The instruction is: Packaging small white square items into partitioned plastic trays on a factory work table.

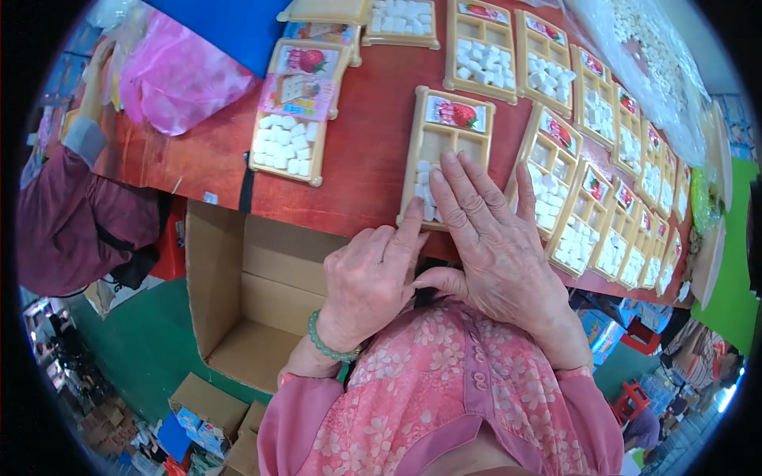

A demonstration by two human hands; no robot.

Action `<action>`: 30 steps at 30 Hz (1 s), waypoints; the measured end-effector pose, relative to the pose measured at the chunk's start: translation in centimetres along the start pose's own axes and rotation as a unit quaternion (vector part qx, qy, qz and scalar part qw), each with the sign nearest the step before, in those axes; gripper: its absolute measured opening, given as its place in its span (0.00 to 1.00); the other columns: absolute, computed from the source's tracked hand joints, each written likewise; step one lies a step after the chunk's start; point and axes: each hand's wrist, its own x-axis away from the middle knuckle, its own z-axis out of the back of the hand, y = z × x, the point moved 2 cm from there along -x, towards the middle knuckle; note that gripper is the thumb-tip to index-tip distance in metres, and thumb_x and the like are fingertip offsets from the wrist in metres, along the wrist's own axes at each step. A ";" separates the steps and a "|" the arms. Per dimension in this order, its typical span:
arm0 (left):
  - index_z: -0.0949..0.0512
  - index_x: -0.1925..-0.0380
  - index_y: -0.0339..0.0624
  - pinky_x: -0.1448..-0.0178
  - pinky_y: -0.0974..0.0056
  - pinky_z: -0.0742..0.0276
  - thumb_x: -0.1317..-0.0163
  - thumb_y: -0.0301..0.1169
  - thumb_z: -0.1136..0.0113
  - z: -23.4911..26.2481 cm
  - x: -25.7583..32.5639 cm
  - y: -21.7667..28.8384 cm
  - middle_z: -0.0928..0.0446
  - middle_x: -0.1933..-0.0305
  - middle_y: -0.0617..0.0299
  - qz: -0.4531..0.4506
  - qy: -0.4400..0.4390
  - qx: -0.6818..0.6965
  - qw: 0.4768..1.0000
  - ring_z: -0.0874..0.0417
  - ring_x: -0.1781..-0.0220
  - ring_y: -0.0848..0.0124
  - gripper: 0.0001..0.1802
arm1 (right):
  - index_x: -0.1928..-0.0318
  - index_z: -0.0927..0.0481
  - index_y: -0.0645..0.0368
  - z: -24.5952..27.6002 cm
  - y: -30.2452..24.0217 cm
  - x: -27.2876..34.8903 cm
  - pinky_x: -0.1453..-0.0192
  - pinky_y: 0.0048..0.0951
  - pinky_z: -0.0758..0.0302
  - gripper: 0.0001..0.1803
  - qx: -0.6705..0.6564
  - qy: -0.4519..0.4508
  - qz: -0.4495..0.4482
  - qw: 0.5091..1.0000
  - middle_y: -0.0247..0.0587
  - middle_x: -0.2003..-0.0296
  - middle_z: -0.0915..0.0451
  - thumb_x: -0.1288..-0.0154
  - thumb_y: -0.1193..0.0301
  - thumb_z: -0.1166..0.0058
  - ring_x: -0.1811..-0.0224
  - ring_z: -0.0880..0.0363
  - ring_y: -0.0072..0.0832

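In front of me a cream plastic divided tray (418,143) lies at the near edge of the red table, a strawberry-printed card in its far end. White marshmallow-like pieces (423,188) fill part of its near compartment. My right hand (496,238) lies flat over those pieces, fingers stretched out, hiding most of them. At the tray's near left corner is my left hand (369,266), its index finger pressed along the corner and the other fingers curled. Its thumb tip is partly hidden, and a green bead bracelet circles that wrist.
Filled trays (482,59) stand in rows to the right, and overlapping ones (286,143) at the left. A large clear bag of white pieces (635,47) sits at the far right. A pink bag (178,75) lies far left. An open cardboard box (214,278) stands below the table edge.
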 end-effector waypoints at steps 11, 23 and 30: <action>0.18 0.50 0.32 0.71 0.74 0.30 0.36 0.21 0.36 2.2 1.4 -1.7 0.20 0.72 0.64 0.240 0.051 0.381 0.892 0.26 0.76 0.82 0.14 | 0.24 0.47 0.61 -1.2 0.2 -0.2 0.20 0.61 0.63 0.58 0.046 -0.006 0.020 0.999 0.48 0.24 0.44 0.43 0.33 0.50 0.20 0.50 0.42; 0.16 0.54 0.34 0.73 0.76 0.37 0.32 0.24 0.38 4.3 0.8 -8.9 0.23 0.75 0.69 0.228 0.298 0.200 0.905 0.32 0.76 0.85 0.09 | 0.25 0.43 0.61 0.0 -4.5 -4.8 0.20 0.60 0.61 0.54 0.038 0.046 0.084 0.995 0.45 0.23 0.45 0.43 0.41 0.43 0.21 0.46 0.37; 0.16 0.59 0.33 0.72 0.63 0.27 0.33 0.25 0.39 6.2 -1.1 -11.1 0.18 0.74 0.50 0.171 0.290 0.069 0.939 0.20 0.79 0.66 0.08 | 0.26 0.41 0.62 -0.2 -6.0 -7.8 0.21 0.55 0.53 0.44 0.002 0.115 0.090 0.989 0.52 0.27 0.39 0.36 0.54 0.39 0.23 0.43 0.42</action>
